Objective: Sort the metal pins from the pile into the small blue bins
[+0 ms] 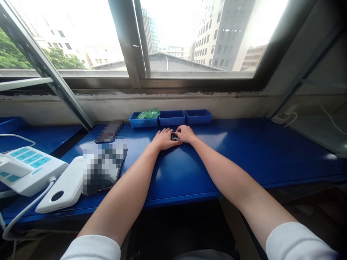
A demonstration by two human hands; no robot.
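A small pile of thin, dark metal pieces like screws or nails (175, 136) lies on the blue tabletop (187, 173) between my two hands. My left hand (164, 139) rests on the table against the pile's left side, its fingers stretched out and its thumb along the near edge. From the right, my right hand (185, 134) reaches to the pile with its fingers curled in and the tips at the pieces. What those fingertips hold, if anything, is too small to make out. Just behind the hands stands an open blue bin (171, 121).
Left of that bin is another blue bin with green material (148, 114); to its right, a blue bin (199, 119) holds a few small dark bits. A phone (109, 131), a blurred item (105, 168), a white power bank (63, 186) and a power strip (34, 166) lie at left.
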